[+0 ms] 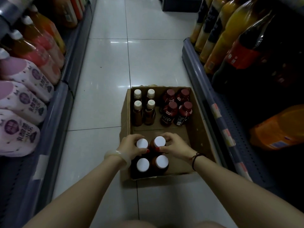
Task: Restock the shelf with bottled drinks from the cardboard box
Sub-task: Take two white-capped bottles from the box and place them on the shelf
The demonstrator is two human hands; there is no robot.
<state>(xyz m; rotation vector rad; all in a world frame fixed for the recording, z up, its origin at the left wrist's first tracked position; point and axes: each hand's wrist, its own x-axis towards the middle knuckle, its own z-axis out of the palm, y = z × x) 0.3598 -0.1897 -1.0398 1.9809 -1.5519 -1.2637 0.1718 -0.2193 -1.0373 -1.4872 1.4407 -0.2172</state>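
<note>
As my left hand (130,146) clamps its fingers (136,137) round one white-capped bottle (142,143) and my right hand (175,146) round the neighbouring bottle (159,141) in the cardboard box (196,129), both are mostly hidden below the top.

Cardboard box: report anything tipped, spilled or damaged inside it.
Nothing stands out. The bottles in the cardboard box all stand upright in neat groups, no spill visible; only its far rim looks slightly ragged.

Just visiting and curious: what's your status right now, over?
Left hand grips a white-capped bottle; right hand grips the neighbouring bottle. Both inside the cardboard box. Nothing blocking.
</note>
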